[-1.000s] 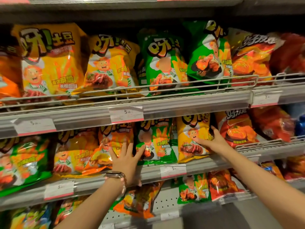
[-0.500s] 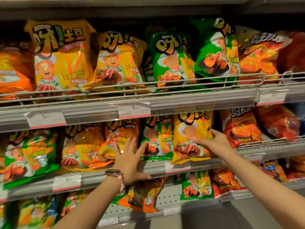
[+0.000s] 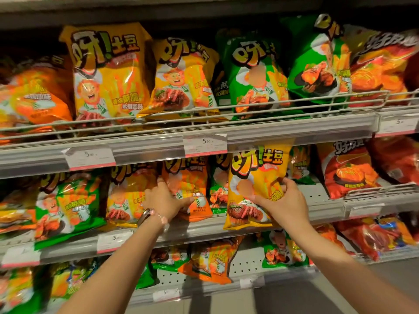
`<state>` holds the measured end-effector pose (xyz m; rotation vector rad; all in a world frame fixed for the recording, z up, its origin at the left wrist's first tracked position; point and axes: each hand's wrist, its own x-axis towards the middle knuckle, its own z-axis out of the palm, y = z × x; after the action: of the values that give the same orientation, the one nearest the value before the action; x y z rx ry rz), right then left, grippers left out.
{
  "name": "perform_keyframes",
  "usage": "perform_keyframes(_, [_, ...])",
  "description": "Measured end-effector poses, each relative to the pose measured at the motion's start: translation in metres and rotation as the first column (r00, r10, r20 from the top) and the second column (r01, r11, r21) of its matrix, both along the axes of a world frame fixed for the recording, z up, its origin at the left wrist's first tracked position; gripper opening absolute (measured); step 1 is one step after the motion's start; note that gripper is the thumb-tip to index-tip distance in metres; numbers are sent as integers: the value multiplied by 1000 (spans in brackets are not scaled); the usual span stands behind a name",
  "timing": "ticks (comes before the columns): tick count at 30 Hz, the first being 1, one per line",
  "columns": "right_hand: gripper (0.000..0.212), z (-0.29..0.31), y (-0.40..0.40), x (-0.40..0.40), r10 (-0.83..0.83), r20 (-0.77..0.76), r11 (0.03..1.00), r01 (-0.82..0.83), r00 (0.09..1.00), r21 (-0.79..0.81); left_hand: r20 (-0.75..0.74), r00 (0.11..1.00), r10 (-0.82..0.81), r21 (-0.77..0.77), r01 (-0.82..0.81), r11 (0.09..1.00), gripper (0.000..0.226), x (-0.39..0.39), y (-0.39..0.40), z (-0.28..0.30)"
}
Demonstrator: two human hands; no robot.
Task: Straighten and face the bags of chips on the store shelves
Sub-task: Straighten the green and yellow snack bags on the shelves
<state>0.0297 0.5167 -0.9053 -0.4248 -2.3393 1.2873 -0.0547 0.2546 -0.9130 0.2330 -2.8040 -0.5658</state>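
Store shelving: three tiers of grey metal shelves crowded with chip bags, price tags clipped along each front lip; the middle shelf (image 3: 326, 210) is the one being worked.
Right hand: the right hand (image 3: 282, 200) pinches the yellow bag (image 3: 254, 177) at its right edge, thumb across the front and fingers curled behind, holding it upright at the near lip.
Left hand: the left hand (image 3: 164, 199) grips the orange bag (image 3: 188, 189) to the left, thumb on its front, fingers wrapped round its left side.
Risk, tipping: the yellow bag's bottom appears to overhang the lip, so I judge it could slide off if released before it is seated.
Risk, neighbours: a green bag (image 3: 216, 189) is wedged between the two held bags; pushing either sideways could crumple it or turn it off-face.
Risk, tags: the price tag (image 3: 205, 145) on the shelf above sits just over the yellow bag's top, and lifting could knock it.
Open room: a bare patch of shelf lies right of the yellow bag, before the red bag (image 3: 347, 168).
Edges: a wire rail (image 3: 374, 192) begins on the right; the lip here has none.
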Motion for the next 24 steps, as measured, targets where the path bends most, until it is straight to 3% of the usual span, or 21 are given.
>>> perform_keyframes(4, [110,1,-8,2,-29,36,996,26,999,85,-30,999,-25,157,30,987,96,-1,-7,3])
perform_keyframes(11, [105,6,-13,4,-41,62,990,32,997,139,-269,959,-88,345,181,921,84,4,-1,13])
perform_keyframes(15, [102,12,-14,8,-28,81,984,13,996,178,-291,955,-59,465,195,864,81,13,-7,23])
perform_keyframes(24, [87,25,-64,-5,62,95,967,-83,994,240,-294,954,-55,484,198,852,67,73,-82,28])
